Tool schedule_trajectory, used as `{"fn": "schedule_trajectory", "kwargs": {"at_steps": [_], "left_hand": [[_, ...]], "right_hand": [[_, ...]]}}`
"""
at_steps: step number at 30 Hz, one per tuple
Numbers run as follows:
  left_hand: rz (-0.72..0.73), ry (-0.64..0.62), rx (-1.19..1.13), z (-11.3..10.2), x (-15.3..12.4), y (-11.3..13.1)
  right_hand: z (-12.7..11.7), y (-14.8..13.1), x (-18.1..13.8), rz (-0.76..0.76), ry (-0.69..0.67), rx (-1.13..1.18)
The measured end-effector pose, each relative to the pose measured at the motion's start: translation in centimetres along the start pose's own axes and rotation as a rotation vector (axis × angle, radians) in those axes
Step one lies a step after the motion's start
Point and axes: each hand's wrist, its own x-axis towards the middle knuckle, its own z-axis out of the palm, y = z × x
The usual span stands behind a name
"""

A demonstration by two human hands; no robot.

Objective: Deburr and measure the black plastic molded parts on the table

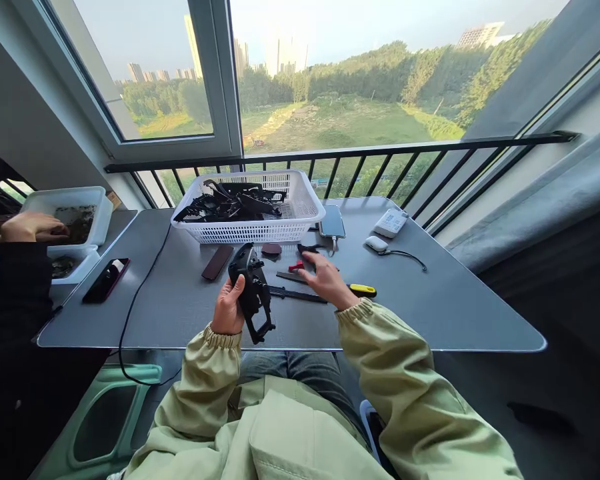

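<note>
My left hand (229, 307) is closed around a black moulded plastic part (254, 293) with an open frame at its lower end, tilted above the table's front. My right hand (325, 277) hovers low over several tools, its fingers apart. Close to its fingertips lies a tool with red and black handles (296, 266), partly hidden; whether the fingers touch it I cannot tell. Under the hand run a flat grey blade or file (290, 276) and a long black strip (297, 295). A yellow-and-black handle (363, 291) shows to the right of my wrist.
A white basket (250, 233) of black plastic parts stands at the back of the grey table (430, 313). Phones (106, 280), a sanding block (217, 263), a white mouse-like device (377, 244) and a cable lie about. At left, a co-worker's hand (33, 227) is in a white bin.
</note>
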Motion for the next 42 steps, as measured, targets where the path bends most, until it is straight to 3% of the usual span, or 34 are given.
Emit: {"fn": "schedule_trajectory", "kwargs": {"at_steps": [5, 11, 18, 23, 27, 31, 37, 42], "left_hand": [[-0.044, -0.034, 0.033, -1.2, 0.2, 0.2], [-0.157, -0.096, -0.024, -1.5, 0.0, -0.2], [-0.332, -0.234, -0.072, -2.0, 0.1, -0.7], [-0.420, -0.239, 0.018, -1.6, -0.3, -1.5], [-0.427, -0.215, 0.115, -0.7, -0.9, -2.3], [-0.453, -0.233, 0.146, -0.3, -1.1, -2.7], [-0.482, -0.315, 0.212, 0.0, -1.4, -2.3], [-0.493, -0.333, 0.225, 0.1, -1.5, -2.2]], "right_hand": [[3.2, -1.5, -2.9, -0.129, -0.263, -0.158], [4.2, -2.0, -3.1, -0.166, -0.323, -0.276], [2.3, 0.3, -4.1, -0.064, -0.126, -0.216], [-1.0, 1.9, -5.5, 0.010, 0.094, -0.105], [-3.4, 0.8, -7.3, -0.021, 0.185, 0.055], [-4.5, -1.1, -8.8, -0.137, 0.194, 0.189], [-5.1, -2.1, -9.2, -0.351, 0.161, 0.040], [-5.2, -1.8, -9.6, -0.334, 0.109, -0.044]]}}
